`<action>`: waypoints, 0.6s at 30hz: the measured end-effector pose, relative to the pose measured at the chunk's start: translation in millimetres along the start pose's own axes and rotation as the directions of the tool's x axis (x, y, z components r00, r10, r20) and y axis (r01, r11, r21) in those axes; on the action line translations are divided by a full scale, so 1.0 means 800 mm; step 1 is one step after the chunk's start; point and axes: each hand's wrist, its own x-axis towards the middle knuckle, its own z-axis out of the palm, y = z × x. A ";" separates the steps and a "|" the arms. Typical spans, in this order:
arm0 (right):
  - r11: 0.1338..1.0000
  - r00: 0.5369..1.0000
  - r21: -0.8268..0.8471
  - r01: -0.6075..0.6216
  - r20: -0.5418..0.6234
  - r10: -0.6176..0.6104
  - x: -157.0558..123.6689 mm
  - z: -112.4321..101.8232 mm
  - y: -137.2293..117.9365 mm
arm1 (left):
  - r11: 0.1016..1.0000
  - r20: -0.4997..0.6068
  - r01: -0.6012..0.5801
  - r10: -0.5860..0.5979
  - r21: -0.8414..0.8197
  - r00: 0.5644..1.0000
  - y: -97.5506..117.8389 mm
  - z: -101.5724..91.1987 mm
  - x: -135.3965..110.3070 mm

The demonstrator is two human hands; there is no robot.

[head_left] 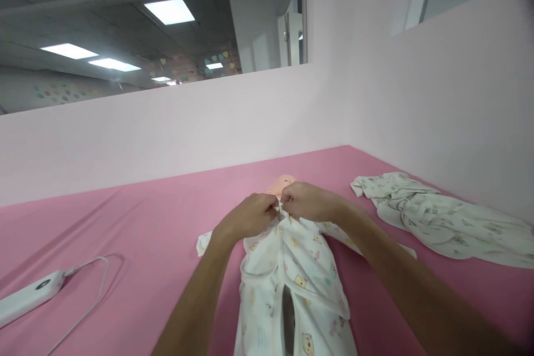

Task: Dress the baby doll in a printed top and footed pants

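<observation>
A white baby romper (311,278) printed with small bears covers what looks like a baby doll (282,182), lying on its back. Only part of the doll's peach-coloured head shows beyond my fingers. My left hand (253,212) pinches the left edge of the romper at the neckline. Close beside it, my right hand (311,200) is closed on the right edge of the same neckline. Down the front runs a seam that gapes lower down, with something dark inside. The romper's sleeves stretch out to both sides, partly behind my forearms. My fingers hide any fastener at the collar.
Pink sheeting (158,233) covers the surface. At right, a crumpled white printed garment (442,214) lies along the wall. A white device (31,296) with a thin cable (98,297) lies at left. White walls (167,128) with windows rise behind and to the right.
</observation>
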 end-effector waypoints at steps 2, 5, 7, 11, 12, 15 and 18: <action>0.999 0.999 0.023 -0.035 0.015 0.035 0.001 0.000 0.002 | 0.999 0.010 0.014 -0.013 -0.038 1.000 -0.001 0.000 0.001; 0.996 0.997 0.066 -0.058 0.061 0.054 0.004 -0.001 0.005 | 0.994 0.045 0.051 -0.047 -0.096 0.998 -0.003 -0.001 0.003; 0.996 0.995 0.062 -0.065 0.076 0.060 0.006 0.000 0.008 | 0.984 0.084 0.075 -0.062 -0.161 0.994 -0.003 -0.004 0.003; 0.997 0.996 -0.032 -0.074 0.041 0.076 0.013 0.005 0.015 | 0.962 0.075 0.098 -0.082 -0.254 0.994 0.001 -0.015 -0.001; 0.996 0.996 -0.044 -0.076 0.035 0.077 0.015 0.006 0.016 | 0.961 0.063 0.105 -0.092 -0.256 0.994 0.003 -0.018 -0.003; 0.994 0.996 -0.061 -0.087 0.007 0.087 0.013 0.005 0.012 | 0.969 0.047 0.144 -0.137 -0.202 0.989 0.006 -0.023 -0.006; 0.978 0.989 -0.170 -0.117 -0.109 0.099 0.003 0.002 -0.003 | 0.977 0.038 0.176 -0.173 -0.117 0.984 0.005 -0.022 -0.007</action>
